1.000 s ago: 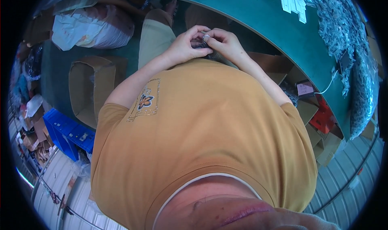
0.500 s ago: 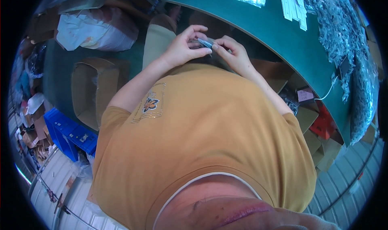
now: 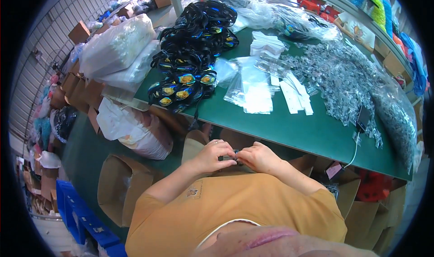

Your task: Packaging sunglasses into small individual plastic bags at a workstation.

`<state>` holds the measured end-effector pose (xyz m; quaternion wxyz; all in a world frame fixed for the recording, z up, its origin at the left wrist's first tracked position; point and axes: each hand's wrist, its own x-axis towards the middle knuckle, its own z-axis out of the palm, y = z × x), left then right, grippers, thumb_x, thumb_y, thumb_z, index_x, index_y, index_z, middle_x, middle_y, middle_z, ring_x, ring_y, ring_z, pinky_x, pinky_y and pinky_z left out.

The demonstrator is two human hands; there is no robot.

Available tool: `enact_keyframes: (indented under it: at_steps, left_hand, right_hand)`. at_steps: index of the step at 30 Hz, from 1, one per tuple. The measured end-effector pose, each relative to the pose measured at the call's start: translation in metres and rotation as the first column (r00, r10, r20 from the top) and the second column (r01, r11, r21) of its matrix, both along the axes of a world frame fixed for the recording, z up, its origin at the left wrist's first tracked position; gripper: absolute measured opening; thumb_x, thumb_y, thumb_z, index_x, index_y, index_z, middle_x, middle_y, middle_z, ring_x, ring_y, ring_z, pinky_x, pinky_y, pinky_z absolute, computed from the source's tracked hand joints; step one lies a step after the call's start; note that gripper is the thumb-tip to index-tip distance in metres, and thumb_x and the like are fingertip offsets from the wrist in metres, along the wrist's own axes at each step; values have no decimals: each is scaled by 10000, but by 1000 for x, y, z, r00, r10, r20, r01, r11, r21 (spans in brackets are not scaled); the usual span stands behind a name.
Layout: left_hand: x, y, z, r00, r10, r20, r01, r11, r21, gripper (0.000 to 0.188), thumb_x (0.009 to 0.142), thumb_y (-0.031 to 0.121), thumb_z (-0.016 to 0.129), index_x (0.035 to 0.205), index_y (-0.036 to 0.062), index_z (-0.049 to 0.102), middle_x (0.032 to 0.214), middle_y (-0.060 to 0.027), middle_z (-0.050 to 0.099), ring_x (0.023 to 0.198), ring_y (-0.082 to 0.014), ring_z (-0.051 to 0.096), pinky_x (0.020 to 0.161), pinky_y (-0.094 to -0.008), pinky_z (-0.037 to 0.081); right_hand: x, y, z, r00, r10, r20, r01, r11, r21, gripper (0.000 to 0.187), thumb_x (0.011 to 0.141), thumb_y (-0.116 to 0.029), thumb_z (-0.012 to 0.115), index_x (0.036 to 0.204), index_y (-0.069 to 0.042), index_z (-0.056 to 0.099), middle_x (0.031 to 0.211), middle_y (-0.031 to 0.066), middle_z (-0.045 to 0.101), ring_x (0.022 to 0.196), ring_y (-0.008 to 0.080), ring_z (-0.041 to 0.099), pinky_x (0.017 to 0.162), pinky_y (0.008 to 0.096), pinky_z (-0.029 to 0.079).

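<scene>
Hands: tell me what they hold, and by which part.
A small item between the left hand and right hand; mostly hidden, so its kind and gripped part cannot be told.

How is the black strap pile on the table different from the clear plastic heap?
The black strap pile is dark with yellow-gold ovals; the clear plastic heap is see-through and silvery. The strap pile shows long looped bands, the clear heap small pieces. The strap pile lies left, the clear heap right. Both lie on the green table.

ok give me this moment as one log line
left hand: at small, mostly hidden item | right hand: same item | green table: black straps, clear bags, white cards
</scene>
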<state>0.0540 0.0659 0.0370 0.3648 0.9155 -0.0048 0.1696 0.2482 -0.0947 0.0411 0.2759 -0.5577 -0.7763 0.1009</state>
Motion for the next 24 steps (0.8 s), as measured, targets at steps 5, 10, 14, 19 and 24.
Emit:
enact_keyframes:
  at_steps: [5, 10, 14, 19, 24]
  left_hand:
    - [4, -9, 10, 995, 6, -97, -13, 997, -75, 152, 851, 207, 776, 929, 87, 723, 903, -56, 668, 919, -255, 641, 870, -411, 473]
    - [1, -15, 10, 992, -33, -121, 30, 999, -34, 124, 855, 171, 762, 915, 81, 703, 835, -55, 623, 881, -267, 627, 852, -414, 467]
    - [0, -24, 11, 1000, 14, 2, -14, 985, 172, 120, 871, 139, 738, 940, 71, 666, 860, -63, 614, 916, -271, 622, 972, -444, 452]
    - [-1, -26, 6, 992, 27, 122, -62, 953, 296, 139, 872, 131, 733, 965, 72, 646, 933, -75, 630, 949, -267, 625, 1082, -493, 411]
    - [-1, -29, 4, 989, 14, 150, -79, 897, 435, 191, 861, 128, 738, 1007, 81, 624, 959, -61, 620, 951, -244, 628, 1094, -490, 404]
  right_hand:
    - [0, -8, 13, 970, 19, 243, -9, 999, -40, 129, 908, -192, 674, 1025, -139, 673, 822, 0, 677, 758, 188, 657, 743, 345, 453]
    - [1, -14, 20, 931, 67, 360, -54, 997, -47, 128, 920, -186, 641, 1037, -134, 651, 850, -9, 678, 795, 163, 663, 768, 337, 444]
    - [1, -16, 24, 954, 55, 296, -64, 998, 22, 127, 917, -187, 644, 1031, -133, 650, 842, -11, 676, 797, 162, 667, 763, 334, 443]
    - [-3, -17, 26, 952, 38, 304, -43, 999, 9, 129, 909, -192, 653, 1028, -143, 661, 838, -10, 680, 793, 165, 668, 763, 325, 446]
    - [-2, -19, 18, 954, -14, 300, 15, 1000, -1, 154, 895, -188, 685, 1043, -143, 686, 841, -5, 689, 809, 168, 678, 756, 334, 461]
